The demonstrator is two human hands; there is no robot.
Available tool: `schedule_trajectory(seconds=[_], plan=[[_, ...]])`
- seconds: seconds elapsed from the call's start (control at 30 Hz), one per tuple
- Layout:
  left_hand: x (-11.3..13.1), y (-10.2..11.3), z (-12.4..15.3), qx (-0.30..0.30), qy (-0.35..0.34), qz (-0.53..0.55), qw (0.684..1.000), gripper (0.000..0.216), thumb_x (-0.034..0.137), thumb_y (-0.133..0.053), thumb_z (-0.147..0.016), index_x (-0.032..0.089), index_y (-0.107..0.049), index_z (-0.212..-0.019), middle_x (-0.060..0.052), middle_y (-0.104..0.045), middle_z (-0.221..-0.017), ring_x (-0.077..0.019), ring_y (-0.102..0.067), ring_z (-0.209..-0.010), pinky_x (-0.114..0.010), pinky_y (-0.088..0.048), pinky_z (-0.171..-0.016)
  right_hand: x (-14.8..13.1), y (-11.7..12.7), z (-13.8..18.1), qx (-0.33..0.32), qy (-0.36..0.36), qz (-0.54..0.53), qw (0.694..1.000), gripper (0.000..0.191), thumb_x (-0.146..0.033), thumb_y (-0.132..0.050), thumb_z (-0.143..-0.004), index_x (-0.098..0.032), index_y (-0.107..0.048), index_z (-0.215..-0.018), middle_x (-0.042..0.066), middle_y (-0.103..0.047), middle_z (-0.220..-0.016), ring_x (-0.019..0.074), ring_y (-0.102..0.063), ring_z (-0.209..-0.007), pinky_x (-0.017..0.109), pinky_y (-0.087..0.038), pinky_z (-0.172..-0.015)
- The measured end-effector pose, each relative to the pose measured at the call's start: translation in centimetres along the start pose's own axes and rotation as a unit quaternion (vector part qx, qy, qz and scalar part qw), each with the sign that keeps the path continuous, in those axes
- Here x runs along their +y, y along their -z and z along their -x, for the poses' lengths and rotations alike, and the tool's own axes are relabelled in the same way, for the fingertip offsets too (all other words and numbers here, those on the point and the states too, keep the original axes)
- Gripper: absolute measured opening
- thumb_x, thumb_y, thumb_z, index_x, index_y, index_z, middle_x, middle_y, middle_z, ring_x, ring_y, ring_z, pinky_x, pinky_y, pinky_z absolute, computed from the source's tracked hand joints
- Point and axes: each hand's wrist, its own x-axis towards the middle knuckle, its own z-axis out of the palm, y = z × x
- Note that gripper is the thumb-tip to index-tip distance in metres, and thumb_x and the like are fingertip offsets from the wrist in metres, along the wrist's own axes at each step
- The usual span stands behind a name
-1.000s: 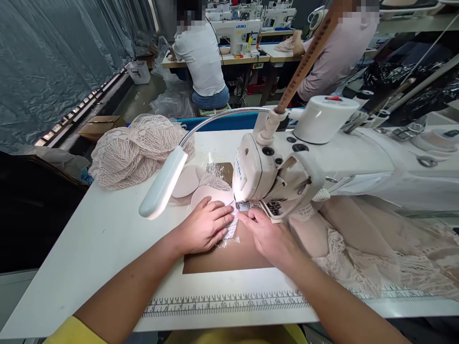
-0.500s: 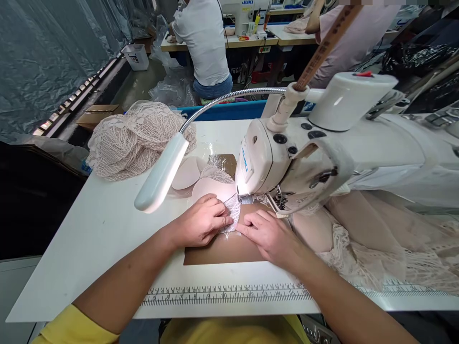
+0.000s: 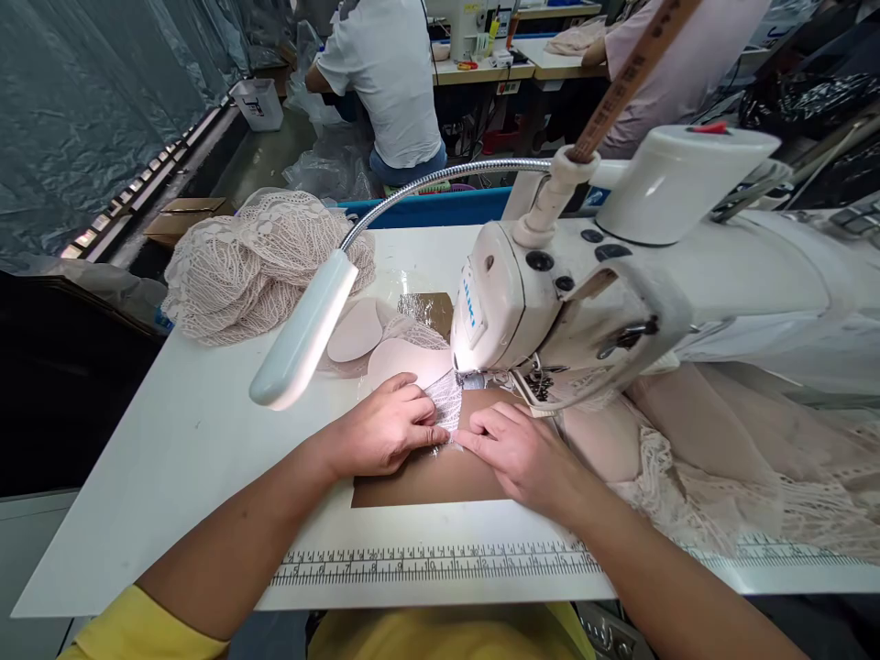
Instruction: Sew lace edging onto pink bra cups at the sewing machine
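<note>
White lace fabric (image 3: 448, 396) lies under the needle area of the sewing machine (image 3: 496, 298), joined to or lying against a smooth pale pink cup piece (image 3: 405, 359). My left hand (image 3: 386, 427) has curled fingers, its fingertips pressing on the lace's near edge. From the other side, my right hand (image 3: 519, 451) grips the same edge between thumb and forefinger, tips almost meeting the left ones. Beneath both hands is a brown sheet (image 3: 426, 486) on the table. The stitching point is partly hidden by the machine head.
A heap of beige lace (image 3: 258, 266) sits at the table's back left, near round pale pads (image 3: 356, 330). A lamp (image 3: 302, 335) hangs over the left side. Sheer beige fabric (image 3: 715, 440) spreads at right. A printed ruler (image 3: 426, 565) runs along the front edge. Two people work beyond.
My left fingers have shifted slightly down along the lace edge, and less lace shows between the hands. My right hand is nearly still. A person in white behind the table has moved an arm.
</note>
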Motion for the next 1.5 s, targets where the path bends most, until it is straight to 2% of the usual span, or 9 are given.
schedule_trajectory(seconds=[0.2,0.3,0.5,0.6,0.7,0.77,1.0,1.23,1.5], plan=[[0.1,-0.1,0.0,-0.015,-0.003,-0.020,1.000,0.031,0.017,-0.042,-0.094,0.023,-0.067,-0.109,-0.006,-0.060,-0.079,-0.0164,-0.047,-0.073,-0.039,-0.038,-0.092,0.0,-0.2,0.3,0.022,0.003,-0.007,1.000,0.044,0.002,-0.043,-0.075,-0.020,-0.065,-0.106,0.004,-0.055,-0.083,0.0161,-0.040,-0.073,0.028,-0.029,-0.065],[0.1,-0.1,-0.1,-0.021,-0.005,-0.024,0.999,0.031,0.017,-0.042,-0.094,0.022,-0.067,-0.110,-0.006,-0.059,-0.078,-0.0171,-0.048,-0.074,-0.039,-0.039,-0.090,0.0,-0.3,0.3,0.039,0.003,-0.010,0.999,0.042,0.001,-0.042,-0.078,-0.019,-0.064,-0.107,0.003,-0.056,-0.084,0.0156,-0.040,-0.072,0.028,-0.028,-0.065],[0.3,0.0,-0.1,-0.016,0.003,-0.009,1.000,0.028,0.017,-0.044,-0.093,0.022,-0.068,-0.107,-0.007,-0.061,-0.078,-0.0170,-0.049,-0.073,-0.040,-0.041,-0.089,-0.3,-0.3,0.0,0.012,-0.006,0.030,0.999,0.034,-0.001,-0.043,-0.080,-0.019,-0.064,-0.101,0.003,-0.054,-0.081,0.0167,-0.039,-0.072,0.029,-0.026,-0.064],[0.3,0.0,-0.2,-0.005,0.023,0.017,1.000,0.028,0.017,-0.046,-0.092,0.020,-0.065,-0.112,-0.010,-0.065,-0.096,-0.0190,-0.051,-0.081,-0.037,-0.043,-0.086,-0.5,-0.3,0.0,0.006,-0.014,0.042,0.999,0.031,-0.002,-0.043,-0.081,-0.019,-0.063,-0.097,0.003,-0.054,-0.080,0.0172,-0.039,-0.073,0.030,-0.025,-0.064],[0.3,-0.2,-0.6,0.008,0.060,0.026,0.998,0.034,0.017,-0.045,-0.092,0.016,-0.058,-0.123,-0.012,-0.061,-0.122,-0.0216,-0.053,-0.094,-0.036,-0.045,-0.086,-0.6,-0.2,0.1,0.014,-0.016,0.033,0.999,0.029,-0.002,-0.043,-0.081,-0.018,-0.063,-0.094,0.003,-0.054,-0.081,0.0168,-0.039,-0.073,0.030,-0.025,-0.065],[0.3,-0.4,-1.0,0.010,0.079,0.008,0.997,0.034,0.019,-0.044,-0.093,0.015,-0.057,-0.124,-0.012,-0.060,-0.127,-0.0223,-0.054,-0.095,-0.038,-0.045,-0.086,-0.6,-0.2,0.2,0.023,-0.017,0.026,0.999,0.029,-0.002,-0.043,-0.081,-0.018,-0.063,-0.093,0.002,-0.054,-0.081,0.0163,-0.040,-0.073,0.029,-0.026,-0.065],[0.5,-0.7,-1.6,0.010,0.090,-0.036,0.995,0.033,0.021,-0.044,-0.094,0.013,-0.060,-0.122,-0.013,-0.060,-0.128,-0.0240,-0.056,-0.097,-0.040,-0.046,-0.083,-0.3,-0.5,0.1,0.052,-0.001,0.017,0.999,0.031,-0.001,-0.045,-0.079,-0.019,-0.063,-0.097,0.002,-0.055,-0.081,0.0150,-0.041,-0.071,0.028,-0.027,-0.064],[0.5,-1.1,-2.1,0.007,0.107,-0.045,0.993,0.036,0.022,-0.044,-0.094,0.010,-0.057,-0.125,-0.015,-0.059,-0.128,-0.0260,-0.057,-0.097,-0.042,-0.047,-0.082,-0.5,-0.1,-0.1,0.049,-0.035,0.034,0.998,0.031,0.000,-0.045,-0.077,-0.019,-0.064,-0.093,0.003,-0.055,-0.079,0.0160,-0.043,-0.073,0.028,-0.028,-0.063],[0.2,-0.6,-1.8,0.006,0.084,-0.038,0.996,0.031,0.021,-0.044,-0.095,0.013,-0.060,-0.121,-0.013,-0.059,-0.128,-0.0252,-0.054,-0.102,-0.041,-0.045,-0.085,0.0,-0.8,-0.6,0.094,-0.078,0.075,0.990,0.037,-0.001,-0.047,-0.076,-0.019,-0.067,-0.101,0.005,-0.058,-0.081,0.0169,-0.045,-0.072,0.028,-0.028,-0.061]])
